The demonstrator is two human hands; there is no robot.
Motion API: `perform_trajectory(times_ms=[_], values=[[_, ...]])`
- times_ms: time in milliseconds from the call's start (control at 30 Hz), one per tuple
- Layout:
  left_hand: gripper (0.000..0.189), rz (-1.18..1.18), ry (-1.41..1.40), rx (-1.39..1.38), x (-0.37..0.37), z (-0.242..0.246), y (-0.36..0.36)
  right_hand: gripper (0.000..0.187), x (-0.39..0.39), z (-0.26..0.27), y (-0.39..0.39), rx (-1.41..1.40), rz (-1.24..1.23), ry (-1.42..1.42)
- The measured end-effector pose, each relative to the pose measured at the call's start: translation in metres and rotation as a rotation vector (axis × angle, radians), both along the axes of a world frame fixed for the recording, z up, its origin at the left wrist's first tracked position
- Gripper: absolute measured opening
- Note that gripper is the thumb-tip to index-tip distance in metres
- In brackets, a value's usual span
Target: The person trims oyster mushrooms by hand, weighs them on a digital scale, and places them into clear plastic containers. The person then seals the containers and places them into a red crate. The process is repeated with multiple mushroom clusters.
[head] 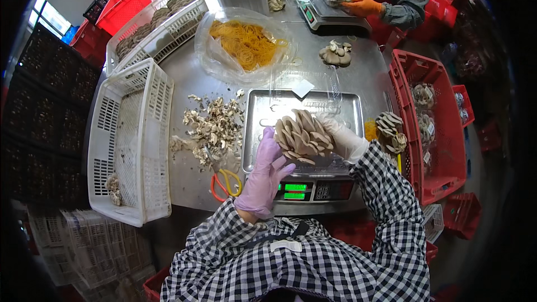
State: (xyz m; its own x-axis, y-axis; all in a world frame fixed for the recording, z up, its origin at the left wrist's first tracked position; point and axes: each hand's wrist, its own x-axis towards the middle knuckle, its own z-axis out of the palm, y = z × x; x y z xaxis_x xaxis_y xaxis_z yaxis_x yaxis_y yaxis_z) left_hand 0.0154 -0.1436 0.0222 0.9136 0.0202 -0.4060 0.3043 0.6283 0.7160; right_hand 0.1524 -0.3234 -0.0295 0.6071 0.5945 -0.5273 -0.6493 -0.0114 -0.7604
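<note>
A cluster of oyster mushrooms [304, 136] is held above the steel pan of a digital scale [255, 113]. My right hand [346, 138], in a whitish glove, grips its right side. My left hand [264, 172], in a purple glove, is at the cluster's left edge with fingers apart; whether it bears any weight I cannot tell. Behind the cluster, a clear plastic tray [327, 82] with a white label [303, 88] lies over the pan's far edge. Scissors [226, 182] with a red and a yellow handle lie left of the scale, beside mushroom trimmings [214, 126].
A white crate [157, 142] stands left, a red crate [451, 167] with packed mushrooms right. Beyond the scale are a bag of yellow rubber bands [243, 44] and a small mushroom cluster [335, 54]. Across the table, a co-worker's orange-gloved hands [363, 6] hold mushrooms at another scale [323, 12].
</note>
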Motion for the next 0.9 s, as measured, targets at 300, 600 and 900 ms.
perform_trajectory(times_ms=[300, 600, 900], values=[[0.08, -0.045, 0.035, 0.032, -0.014, -0.017, 0.023, 0.038, -0.005, -0.023, 0.011, -0.31, -0.035, -0.51], [0.064, 0.036, 0.082, 0.149, -0.019, -0.012, 0.037, 0.028, -0.009, -0.006, -0.008, -0.556, -0.164, -1.0], [0.059, 0.072, 0.019, 0.337, -0.013, -0.002, 0.036, 0.026, -0.009, 0.008, -0.126, -0.447, -0.277, -0.922]])
